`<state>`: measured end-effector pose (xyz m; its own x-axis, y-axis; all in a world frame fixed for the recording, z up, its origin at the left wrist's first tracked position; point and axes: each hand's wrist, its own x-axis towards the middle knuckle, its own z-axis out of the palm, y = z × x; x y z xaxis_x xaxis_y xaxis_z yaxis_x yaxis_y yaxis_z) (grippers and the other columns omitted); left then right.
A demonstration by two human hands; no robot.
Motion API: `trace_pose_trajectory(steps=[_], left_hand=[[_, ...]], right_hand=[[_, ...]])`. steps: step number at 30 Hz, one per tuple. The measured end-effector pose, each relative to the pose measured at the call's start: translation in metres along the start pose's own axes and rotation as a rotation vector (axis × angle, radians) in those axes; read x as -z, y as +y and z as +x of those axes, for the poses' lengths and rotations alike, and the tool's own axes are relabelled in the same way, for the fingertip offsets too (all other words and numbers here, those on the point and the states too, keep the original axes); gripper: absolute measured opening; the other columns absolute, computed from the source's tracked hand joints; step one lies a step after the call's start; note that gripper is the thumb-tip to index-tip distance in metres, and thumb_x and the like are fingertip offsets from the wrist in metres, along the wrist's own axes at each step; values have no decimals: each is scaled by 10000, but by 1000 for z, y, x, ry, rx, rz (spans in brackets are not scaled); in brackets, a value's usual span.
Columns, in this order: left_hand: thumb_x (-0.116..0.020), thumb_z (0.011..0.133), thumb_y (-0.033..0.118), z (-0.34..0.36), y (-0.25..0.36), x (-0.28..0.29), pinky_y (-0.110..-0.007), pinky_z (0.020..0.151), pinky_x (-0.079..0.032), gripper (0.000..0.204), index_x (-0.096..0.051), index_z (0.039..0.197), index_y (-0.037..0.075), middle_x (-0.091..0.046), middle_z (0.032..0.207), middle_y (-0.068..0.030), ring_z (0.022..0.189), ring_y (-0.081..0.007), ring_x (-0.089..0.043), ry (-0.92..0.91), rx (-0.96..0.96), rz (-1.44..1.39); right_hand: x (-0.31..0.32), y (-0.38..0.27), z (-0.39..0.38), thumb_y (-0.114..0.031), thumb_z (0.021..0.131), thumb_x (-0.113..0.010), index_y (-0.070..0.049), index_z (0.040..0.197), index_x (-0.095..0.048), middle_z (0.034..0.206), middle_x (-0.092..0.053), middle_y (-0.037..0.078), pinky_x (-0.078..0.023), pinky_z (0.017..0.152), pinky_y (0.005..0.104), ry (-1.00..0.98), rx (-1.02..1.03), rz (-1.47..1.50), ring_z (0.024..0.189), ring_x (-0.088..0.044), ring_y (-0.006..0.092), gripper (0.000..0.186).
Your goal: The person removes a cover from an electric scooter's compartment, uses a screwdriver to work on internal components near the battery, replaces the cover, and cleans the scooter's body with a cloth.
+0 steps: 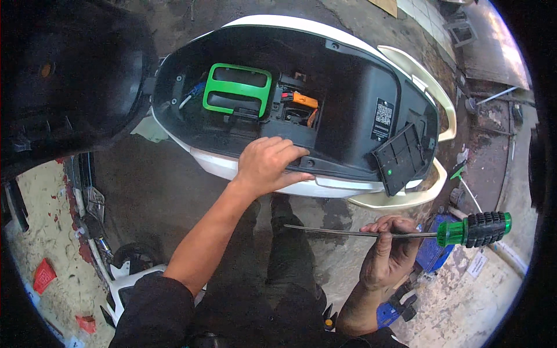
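In front of me is a white scooter (206, 165) with its black under-seat compartment (354, 81) exposed. My left hand (264, 165) grips the compartment's near rim, with the thumb over the white side panel and the fingers curled at the inner edge. Below the scooter's tail, my right hand (389, 255) holds a long screwdriver (458, 232) by its shaft. Its green and black handle points right and its tip points left. Inside the compartment are a green frame-like handle (238, 91) and an orange connector (304, 100) in an uncovered recess.
A black cover plate (400, 159) lies tilted across the compartment's right end. The black seat (75, 87) is swung up at the left. Cream grab rails (400, 201) stick out at the tail. Another white vehicle (130, 284) stands lower left, and a blue object (432, 249) lies behind the screwdriver.
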<state>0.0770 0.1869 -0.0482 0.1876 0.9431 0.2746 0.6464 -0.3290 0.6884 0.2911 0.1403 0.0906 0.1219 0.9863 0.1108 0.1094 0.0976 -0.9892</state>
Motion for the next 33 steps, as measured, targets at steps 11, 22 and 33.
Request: trace_pose_trajectory(steps=[11, 22, 33], left_hand=[[-842, 604, 408, 5, 5, 2, -337, 597, -512, 407, -701, 850, 116, -631, 736, -30, 681, -218, -641, -13, 93, 18], [-816, 625, 418, 9, 9, 7, -381, 636, -525, 399, -686, 845, 112, -650, 753, -56, 732, -258, -662, -83, 175, -9], [-699, 714, 618, 19, 25, 16, -425, 619, -513, 542, -695, 851, 93, -654, 703, -131, 685, -314, -664, -208, 360, -17]], right_hand=[[14, 5, -16, 1, 883, -609, 19, 1052, -534, 976, -507, 128, -559, 700, 358, 0, -157, -39, 795, -568, 187, 186], [23, 25, -24, 11, 860, -653, 15, 945, -558, 896, -555, 87, -544, 760, 362, -50, -392, 143, 802, -588, 180, 128], [10, 14, -17, 45, 799, -694, -25, 907, -536, 842, -612, 130, -524, 728, 350, -155, -393, 76, 802, -646, 243, 204]])
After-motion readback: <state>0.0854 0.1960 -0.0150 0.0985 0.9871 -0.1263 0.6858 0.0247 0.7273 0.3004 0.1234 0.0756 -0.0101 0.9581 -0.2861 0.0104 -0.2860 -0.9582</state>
